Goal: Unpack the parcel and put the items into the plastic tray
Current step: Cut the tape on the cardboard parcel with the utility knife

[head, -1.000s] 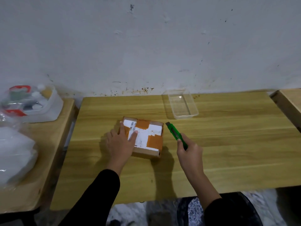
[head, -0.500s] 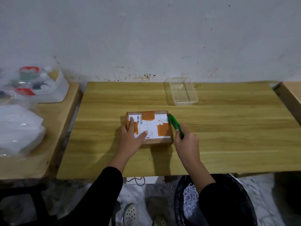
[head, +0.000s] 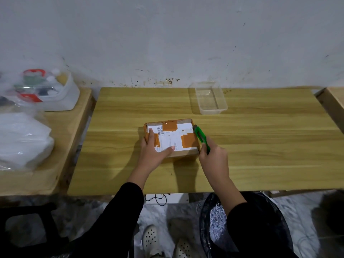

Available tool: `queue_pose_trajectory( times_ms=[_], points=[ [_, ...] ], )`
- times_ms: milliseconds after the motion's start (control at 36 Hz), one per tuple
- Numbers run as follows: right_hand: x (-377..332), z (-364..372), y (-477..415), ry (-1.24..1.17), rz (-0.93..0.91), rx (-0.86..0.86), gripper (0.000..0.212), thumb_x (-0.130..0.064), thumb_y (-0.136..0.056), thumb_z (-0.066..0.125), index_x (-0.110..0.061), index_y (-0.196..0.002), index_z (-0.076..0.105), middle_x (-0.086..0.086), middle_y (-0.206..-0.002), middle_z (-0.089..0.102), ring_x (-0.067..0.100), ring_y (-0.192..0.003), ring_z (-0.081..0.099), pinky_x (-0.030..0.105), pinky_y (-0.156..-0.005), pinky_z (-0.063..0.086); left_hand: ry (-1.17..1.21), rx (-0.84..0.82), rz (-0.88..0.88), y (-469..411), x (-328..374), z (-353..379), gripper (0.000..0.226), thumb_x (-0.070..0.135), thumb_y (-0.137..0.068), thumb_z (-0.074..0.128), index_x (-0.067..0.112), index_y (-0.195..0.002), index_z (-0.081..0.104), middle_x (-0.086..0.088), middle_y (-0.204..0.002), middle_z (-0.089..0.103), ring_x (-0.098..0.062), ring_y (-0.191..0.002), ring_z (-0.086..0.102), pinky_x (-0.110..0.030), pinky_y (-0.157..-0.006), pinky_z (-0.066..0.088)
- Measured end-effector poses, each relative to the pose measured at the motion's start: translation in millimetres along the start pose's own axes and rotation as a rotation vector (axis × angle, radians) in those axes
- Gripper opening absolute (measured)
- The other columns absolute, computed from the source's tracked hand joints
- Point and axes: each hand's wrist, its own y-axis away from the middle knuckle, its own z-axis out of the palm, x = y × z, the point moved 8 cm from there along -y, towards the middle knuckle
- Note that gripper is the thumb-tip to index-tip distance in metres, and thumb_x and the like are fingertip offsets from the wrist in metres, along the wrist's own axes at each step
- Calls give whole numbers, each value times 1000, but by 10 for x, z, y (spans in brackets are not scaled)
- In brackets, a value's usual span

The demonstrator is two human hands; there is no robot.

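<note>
A small cardboard parcel (head: 175, 135) with a white label and orange tape lies in the middle of the wooden table (head: 260, 146). My left hand (head: 154, 149) presses flat on its left side, fingers spread over the label. A green utility knife (head: 201, 136) is gripped in my right hand (head: 214, 159), its tip against the parcel's right edge. The clear plastic tray (head: 211, 98) stands at the back of the table, with nothing in it.
A second table on the left holds a white tub (head: 55, 94) with mixed items and white plastic bags (head: 22, 140). Another table edge (head: 335, 97) shows at the right. A black bin (head: 223, 224) with shredded paper stands below the front edge.
The parcel has been turned square to the table edge. My right hand brought the knife tip from beside the parcel up against its right edge. The view tilted down.
</note>
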Motion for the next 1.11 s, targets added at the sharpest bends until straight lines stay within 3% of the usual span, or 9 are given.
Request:
queue_pose_trajectory(
  times_ms=[194,389,556,778,972,1111],
  points=[
    [-74,5,-91,114,9,-82,30,-16,-94,40,-11,-122,50,18,-71,59,34,-64,57,34,-51,42,26,43,-13,0,28,20,110,64,-65,68,40,-144,-5,-2,-156,-2,-27,-142,14,-43,-109,26],
    [-132,11,-78,231,-10,-132,27,-14,-94,39,-8,-118,49,20,-82,63,30,-65,51,31,-53,36,32,86,-10,-10,13,28,108,65,-65,67,41,-144,-3,-3,-153,6,-28,-138,23,-42,-104,32],
    [-129,4,8,300,-24,-154,28,-9,-91,40,-7,-118,48,21,-88,64,37,-79,61,31,-55,37,29,96,-24,-14,-18,51,109,67,-65,65,42,-142,-8,-5,-154,1,-31,-138,21,-44,-105,31],
    [-35,-65,241,309,-53,-138,32,-9,-91,40,-8,-122,45,21,-80,64,38,-74,62,37,-57,45,46,103,-29,-24,-10,59,107,63,-68,66,39,-144,-6,-7,-154,2,-30,-138,21,-42,-106,29],
    [69,-87,402,282,-48,-125,41,-11,-91,41,-12,-132,40,17,-77,63,34,-70,61,32,-53,39,62,110,-25,-6,13,48,105,61,-70,66,38,-144,-4,-9,-153,4,-30,-138,22,-41,-106,29],
    [140,-185,499,168,-78,-82,36,-15,-93,43,-14,-128,48,10,-62,57,25,-53,51,27,-47,36,59,122,-9,39,53,3,103,59,-70,67,37,-145,0,-9,-153,9,-30,-137,25,-43,-104,32]
  ],
)
